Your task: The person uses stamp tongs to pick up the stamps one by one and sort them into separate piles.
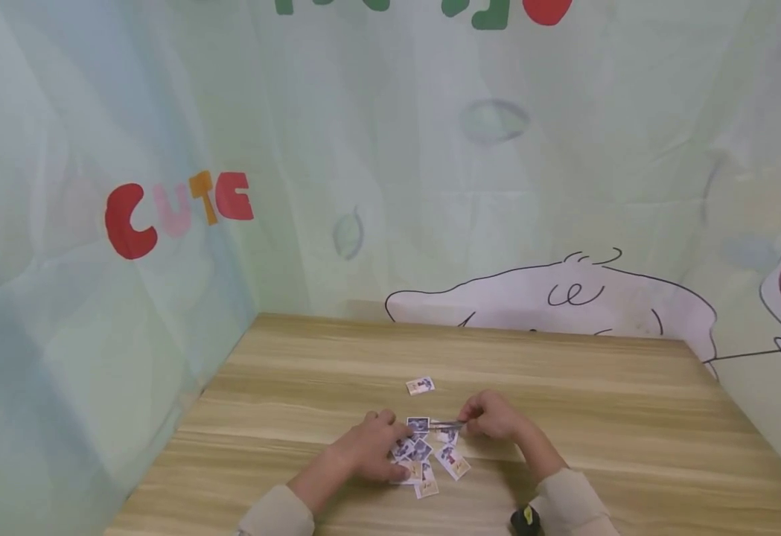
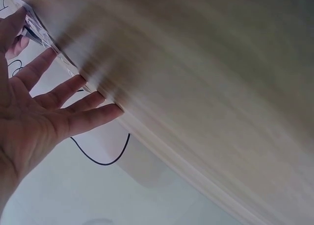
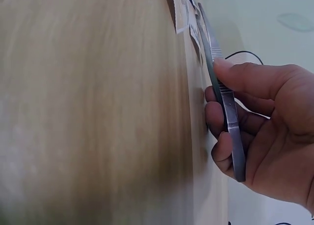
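Observation:
Several small printed paper cards, like stamps [image 1: 421,451], lie overlapping in a loose pile on the wooden table. My left hand [image 1: 370,447] rests at the pile's left side, its fingers spread and fairly straight in the left wrist view, fingertips down at the cards and tabletop. On the pile's right, my right hand [image 1: 493,415] pinches metal tweezers [image 3: 228,105] between thumb and fingers. The tips of the tweezers point left and overlap the upper cards in the head view. Just right of the pile's middle lies a card [image 1: 453,462] with a red and tan print.
One separate card [image 1: 420,385] lies farther back on the wooden table [image 1: 283,387]. A black object with a yellow mark [image 1: 526,519] is beside the right sleeve at the near edge of view. Printed cloth walls [image 1: 390,223] rise behind and beside the table.

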A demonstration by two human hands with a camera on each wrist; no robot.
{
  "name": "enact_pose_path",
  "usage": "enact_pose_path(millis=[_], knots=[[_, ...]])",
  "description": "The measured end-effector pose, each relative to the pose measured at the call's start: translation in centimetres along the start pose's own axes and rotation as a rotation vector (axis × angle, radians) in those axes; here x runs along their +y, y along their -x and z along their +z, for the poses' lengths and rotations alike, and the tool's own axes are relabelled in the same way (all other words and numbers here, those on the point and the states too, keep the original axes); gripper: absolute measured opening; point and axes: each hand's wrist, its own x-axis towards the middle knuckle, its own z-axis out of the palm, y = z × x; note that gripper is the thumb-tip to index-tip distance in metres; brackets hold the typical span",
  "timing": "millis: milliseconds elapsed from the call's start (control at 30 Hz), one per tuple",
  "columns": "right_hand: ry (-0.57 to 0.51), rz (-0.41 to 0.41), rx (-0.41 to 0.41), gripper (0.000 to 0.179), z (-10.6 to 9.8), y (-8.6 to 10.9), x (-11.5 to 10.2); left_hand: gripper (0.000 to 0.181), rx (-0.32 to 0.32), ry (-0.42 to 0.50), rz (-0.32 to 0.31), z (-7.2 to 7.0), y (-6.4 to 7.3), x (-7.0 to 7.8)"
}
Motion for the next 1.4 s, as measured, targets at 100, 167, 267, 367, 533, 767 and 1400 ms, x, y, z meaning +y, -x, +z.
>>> enact_pose_path(millis=[100, 167, 267, 367, 533, 767, 1400], knots=[[0.022, -0.006, -0.010, 0.008, 0.0, -0.1, 0.1, 0.068, -0.002, -0.003, -0.004, 0.0, -0.1, 0.0], [0.046, -0.019, -0.013, 0.008, 0.0, -0.3, 0.2, 0.069, -0.001, -0.008, -0.006, 0.1, -0.3, 0.0], [0.067, -0.039, -0.008, 0.007, -0.1, -0.5, 0.4, 0.069, 0.001, -0.019, -0.008, 0.1, -0.6, -0.1], [0.082, -0.067, 0.007, 0.005, -0.3, -0.7, 0.5, 0.069, 0.001, -0.028, -0.005, 0.2, -0.9, -0.2], [0.075, -0.091, 0.016, 0.005, -0.4, -0.6, 0.7, 0.069, 0.002, -0.016, 0.003, 0.1, -1.2, -0.2], [0.066, -0.088, 0.023, 0.005, -0.4, -0.6, 0.7, 0.069, 0.000, -0.021, 0.003, 0.0, -1.1, -0.2], [-0.035, 0.018, 0.134, 0.007, 0.1, 1.7, -0.8, 0.055, 0.079, 0.056, 0.072, 0.0, 0.5, 1.0]])
